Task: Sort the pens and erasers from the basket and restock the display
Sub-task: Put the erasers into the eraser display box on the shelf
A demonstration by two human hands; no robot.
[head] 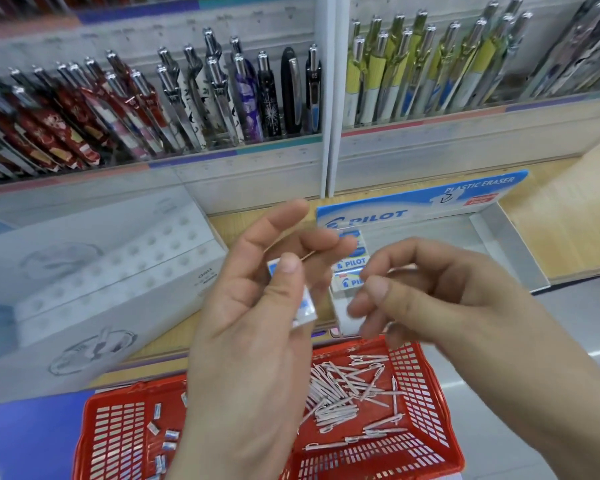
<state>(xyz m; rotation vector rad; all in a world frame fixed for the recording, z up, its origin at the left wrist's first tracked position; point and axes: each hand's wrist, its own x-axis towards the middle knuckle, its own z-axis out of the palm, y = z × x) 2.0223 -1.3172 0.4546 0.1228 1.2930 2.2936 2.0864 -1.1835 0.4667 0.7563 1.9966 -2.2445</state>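
The left hand (253, 313) covers most of the eraser (308, 304) that it pinches; only one blue-white edge shows. The right hand (430, 292) is blurred at its fingertips, so I cannot tell if it holds something. Both hands hide part of the Pilot eraser box (413, 202) and the middle of the red basket (426, 393), which the bottom edge cuts off.

White eraser in blue-printed sleeve (306, 301), tilted, was pinched between left hand (257, 306) thumb and fingers. Matching erasers (352, 262) lay rowed in blue-white cardboard display tray (423, 199) beyond fingertips. Red plastic mesh basket (426, 393) below fingers held white pens (347, 393), loose erasers (163, 436).
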